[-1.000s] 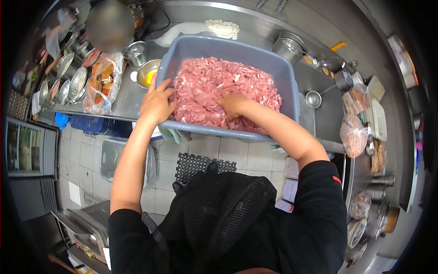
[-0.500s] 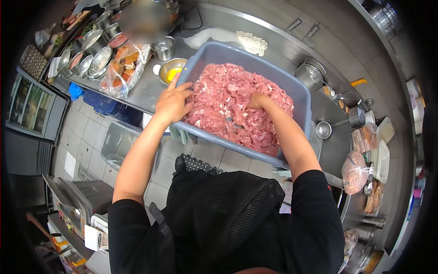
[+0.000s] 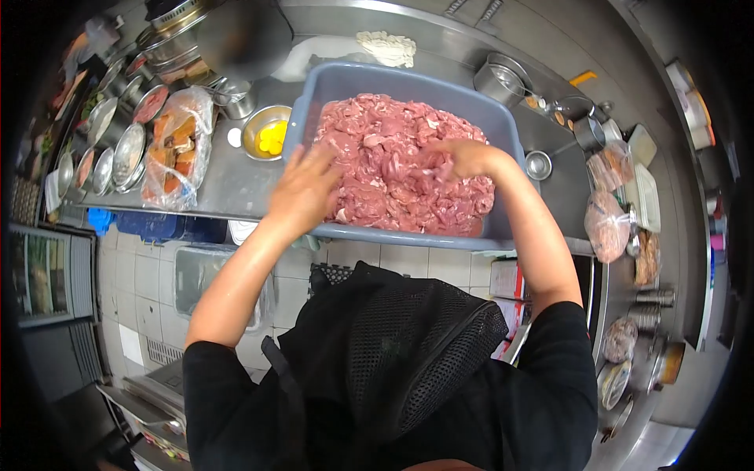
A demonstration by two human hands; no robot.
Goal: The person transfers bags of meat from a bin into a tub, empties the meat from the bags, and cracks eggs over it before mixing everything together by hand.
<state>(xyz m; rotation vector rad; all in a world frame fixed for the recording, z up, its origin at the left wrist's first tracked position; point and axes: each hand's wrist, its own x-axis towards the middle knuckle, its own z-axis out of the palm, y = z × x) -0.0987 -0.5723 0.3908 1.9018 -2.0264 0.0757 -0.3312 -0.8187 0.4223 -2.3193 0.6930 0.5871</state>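
A large grey-blue plastic tub [image 3: 514, 228] holds a heap of raw sliced pink meat [image 3: 393, 188]. Over the tub's left rim, my left hand [image 3: 306, 188] is blurred by motion, its fingers spread at the edge of the meat. My right hand [image 3: 467, 161] is on the right part of the heap, fingers apart and touching the slices; some fingertips are hard to make out. Left of the tub stands a metal bowl [image 3: 253, 133] with several yellow egg yolks [image 3: 272, 139].
A plastic bag of orange-brown food [image 3: 177, 149] and metal containers [image 3: 129, 149] crowd the counter's left side. A whitish crumpled cloth [image 3: 386, 49] lies behind the tub. Pots [image 3: 501, 81], a ladle [image 3: 539, 165] and bagged meat [image 3: 607, 228] are on the right.
My right hand has come up out of the meat, its fingers now showing. My left hand has moved off its grip near the rim toward the meat. The camera view has shifted.
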